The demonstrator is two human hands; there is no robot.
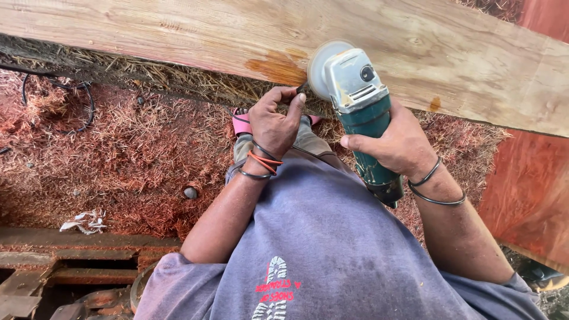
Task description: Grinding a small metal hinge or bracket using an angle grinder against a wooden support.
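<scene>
Hands (pixel 332 133) around grinder (pixel 361 112), against plank (pixel 178 29)

Right hand (pixel 398 145) grips green angle grinder (pixel 360 106) against wooden plank (pixel 450 53)

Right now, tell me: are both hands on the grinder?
No, only the right hand grips the grinder; the left hand sits beside its disc.
</scene>
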